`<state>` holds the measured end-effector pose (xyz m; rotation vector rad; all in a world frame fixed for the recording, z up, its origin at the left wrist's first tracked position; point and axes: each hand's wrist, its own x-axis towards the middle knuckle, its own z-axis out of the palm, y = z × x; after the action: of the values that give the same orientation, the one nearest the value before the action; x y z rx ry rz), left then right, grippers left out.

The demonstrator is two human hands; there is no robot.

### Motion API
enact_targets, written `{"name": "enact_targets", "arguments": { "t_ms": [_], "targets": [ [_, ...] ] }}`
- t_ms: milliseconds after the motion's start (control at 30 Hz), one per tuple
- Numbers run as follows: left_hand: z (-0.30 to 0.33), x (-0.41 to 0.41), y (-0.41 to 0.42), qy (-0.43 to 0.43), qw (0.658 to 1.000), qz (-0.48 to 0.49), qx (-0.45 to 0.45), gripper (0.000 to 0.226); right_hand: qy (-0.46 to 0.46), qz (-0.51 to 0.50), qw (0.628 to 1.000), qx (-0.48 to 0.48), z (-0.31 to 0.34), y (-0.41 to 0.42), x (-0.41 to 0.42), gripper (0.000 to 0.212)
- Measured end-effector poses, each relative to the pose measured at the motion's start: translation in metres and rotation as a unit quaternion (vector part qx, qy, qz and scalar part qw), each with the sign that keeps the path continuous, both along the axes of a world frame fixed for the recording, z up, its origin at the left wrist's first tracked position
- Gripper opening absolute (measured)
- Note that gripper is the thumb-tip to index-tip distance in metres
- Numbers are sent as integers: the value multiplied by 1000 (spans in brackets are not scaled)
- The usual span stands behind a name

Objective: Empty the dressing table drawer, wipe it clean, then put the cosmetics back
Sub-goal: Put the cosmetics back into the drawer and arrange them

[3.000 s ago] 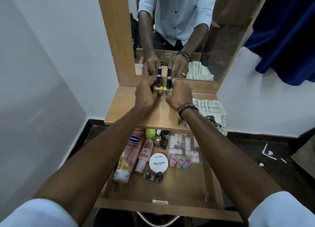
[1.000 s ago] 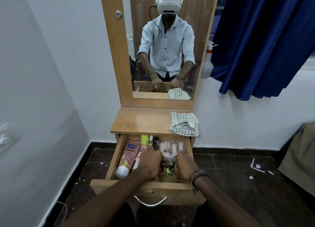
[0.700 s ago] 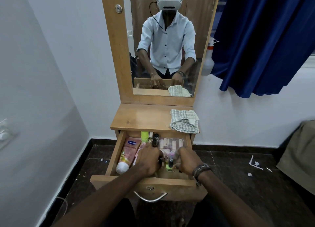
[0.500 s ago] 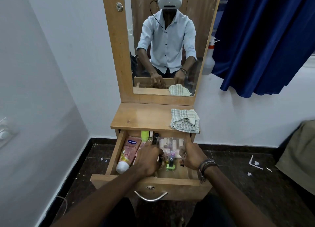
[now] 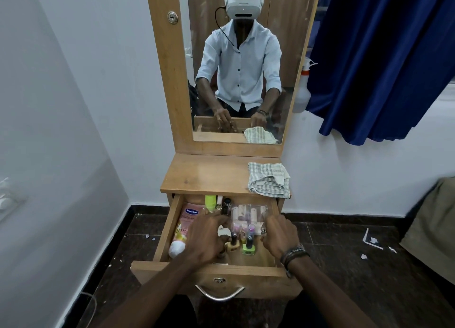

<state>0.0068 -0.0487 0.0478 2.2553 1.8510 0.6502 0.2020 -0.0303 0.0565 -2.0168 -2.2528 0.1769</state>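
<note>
gleaming wooden tabletop (image 5: 209,175), white walls (image 5: 110,81)

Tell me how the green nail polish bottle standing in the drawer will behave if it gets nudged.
The green nail polish bottle stands upright with a tall dark cap over a small base, so it will probably tip rather than slide. It looks like glass, so likely heavy for its size and breakable. The yellow bottle stands close by and could be knocked.

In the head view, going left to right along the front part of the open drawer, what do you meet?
Pink Vaseline tube → left hand → beige nail polish bottle → green nail polish bottle → right hand.
</note>
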Motion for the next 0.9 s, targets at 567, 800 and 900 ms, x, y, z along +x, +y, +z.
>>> {"name": "enact_targets", "arguments": {
  "t_ms": [567, 800, 900],
  "targets": [
    [-12, -11, -3, -116, 990, 76, 35, 38, 7, 18, 1000, -7, -9, 5, 2, 29],
    [12, -5, -20, -318, 929, 151, 114, 22, 38, 22, 999, 15, -6, 6, 5, 32],
    [30, 5, -48, -441, 866, 196, 129, 20, 134, -14, 990, 44, 8, -7, 9, 23]
  ]
}}
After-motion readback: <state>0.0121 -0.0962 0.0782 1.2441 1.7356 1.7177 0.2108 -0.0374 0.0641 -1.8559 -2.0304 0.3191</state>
